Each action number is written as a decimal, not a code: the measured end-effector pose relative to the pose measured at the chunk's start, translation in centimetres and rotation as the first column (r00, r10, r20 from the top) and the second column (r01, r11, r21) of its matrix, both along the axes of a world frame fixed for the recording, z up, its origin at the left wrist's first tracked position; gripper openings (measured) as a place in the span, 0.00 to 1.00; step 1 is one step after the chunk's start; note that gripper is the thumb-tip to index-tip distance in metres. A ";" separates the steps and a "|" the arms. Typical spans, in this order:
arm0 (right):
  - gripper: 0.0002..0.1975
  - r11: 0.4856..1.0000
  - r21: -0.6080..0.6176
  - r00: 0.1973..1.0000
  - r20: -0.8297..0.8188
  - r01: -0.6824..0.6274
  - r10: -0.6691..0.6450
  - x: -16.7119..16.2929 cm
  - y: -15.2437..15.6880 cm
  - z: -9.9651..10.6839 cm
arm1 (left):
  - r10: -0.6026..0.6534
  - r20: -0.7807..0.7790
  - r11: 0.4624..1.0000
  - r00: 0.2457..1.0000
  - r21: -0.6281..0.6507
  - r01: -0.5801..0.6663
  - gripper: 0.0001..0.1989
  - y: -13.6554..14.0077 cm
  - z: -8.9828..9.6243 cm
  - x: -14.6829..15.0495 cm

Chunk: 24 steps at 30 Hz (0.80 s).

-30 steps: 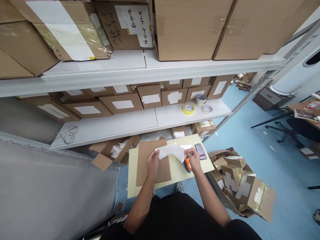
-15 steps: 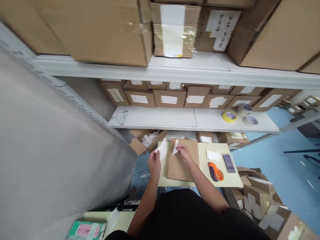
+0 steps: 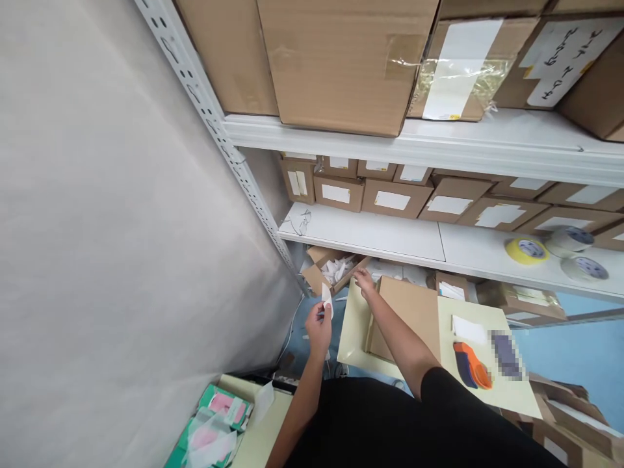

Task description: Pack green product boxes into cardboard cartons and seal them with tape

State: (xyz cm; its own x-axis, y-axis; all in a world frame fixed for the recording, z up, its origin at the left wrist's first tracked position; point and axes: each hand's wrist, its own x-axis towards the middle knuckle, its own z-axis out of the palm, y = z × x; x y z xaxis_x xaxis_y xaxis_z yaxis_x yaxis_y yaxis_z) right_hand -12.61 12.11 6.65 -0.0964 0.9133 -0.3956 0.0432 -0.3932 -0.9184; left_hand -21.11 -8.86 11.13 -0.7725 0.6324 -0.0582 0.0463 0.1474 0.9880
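My left hand (image 3: pixel 318 328) is closed on a white paper label (image 3: pixel 327 300), pinched between thumb and fingers beside the small table's left edge. My right hand (image 3: pixel 364 283) reaches over the far left corner of the table, its fingers stretched out close to an open carton (image 3: pixel 318 282) with crumpled white paper scraps (image 3: pixel 336 268) in it. No paper shows in those fingers. Beneath my right forearm lies a flat brown cardboard box (image 3: pixel 409 312) on the pale yellow table (image 3: pixel 353 338).
An orange tape dispenser (image 3: pixel 475 370), a stack of white papers (image 3: pixel 468 329) and a blurred dark object (image 3: pixel 506 354) lie on the table's right. Tape rolls (image 3: pixel 526 250) and labelled cartons (image 3: pixel 390 196) fill the shelf (image 3: pixel 361 227). Green-and-pink packages (image 3: pixel 214 422) sit at lower left.
The view has swung left. My right hand has moved left from above the cardboard box towards the open carton, and the white piece it held no longer shows. My left hand still holds its label.
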 end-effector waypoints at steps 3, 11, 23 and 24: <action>0.17 0.996 -0.086 0.999 -0.041 -0.027 0.024 3.8 -3.6 0.3 | -0.124 -0.116 0.992 0.985 -0.026 0.122 0.16 1.1 -0.7 0.6; 0.23 0.992 -0.089 0.975 -0.195 0.091 -0.107 13.5 -12.8 3.3 | -0.616 -0.446 0.777 0.650 -0.208 0.594 0.08 5.3 -2.5 7.6; 0.20 0.880 -0.141 0.881 -0.081 0.453 -0.466 20.9 -13.5 1.5 | -0.615 0.249 0.772 0.748 -0.002 0.635 0.20 7.8 -7.4 14.8; 0.20 0.882 -0.145 0.883 -0.077 0.449 -0.462 21.0 -13.7 1.1 | -0.609 0.273 0.777 0.745 0.017 0.629 0.20 7.9 -7.7 15.1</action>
